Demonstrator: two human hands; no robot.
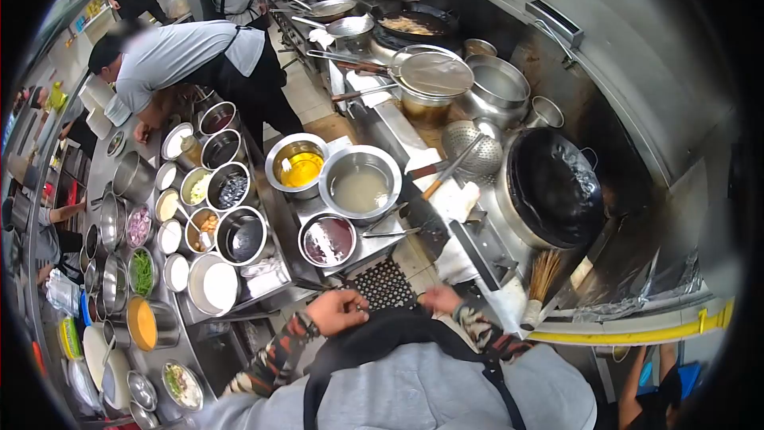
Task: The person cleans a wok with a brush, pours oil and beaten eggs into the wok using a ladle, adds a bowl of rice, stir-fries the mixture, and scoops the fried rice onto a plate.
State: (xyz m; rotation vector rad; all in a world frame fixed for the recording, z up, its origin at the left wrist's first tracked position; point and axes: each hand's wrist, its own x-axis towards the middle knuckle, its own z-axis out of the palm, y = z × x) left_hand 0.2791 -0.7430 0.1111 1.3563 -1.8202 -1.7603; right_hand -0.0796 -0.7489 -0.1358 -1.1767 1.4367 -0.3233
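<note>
In front of my waist, my left hand (338, 312) is held with its fingers curled in and nothing visible in it. My right hand (440, 301) is across from it, small and blurred, its fingers partly hidden. Black apron cloth (390, 333) lies just below both hands. Beyond my left hand a metal pot of dark red liquid (328, 240) stands on the steel counter, with tongs (390, 232) beside it. Behind it are a pot of cloudy liquid (360, 183) and a pot of yellow oil (298, 166).
A black wok (553, 187) sits on the range at right, with a bamboo brush (543, 279) and a perforated ladle (473, 147) nearby. A strainer (434, 72) rests over a pot. Several sauce containers (241, 236) crowd the left counter. A co-worker (191, 56) bends over it.
</note>
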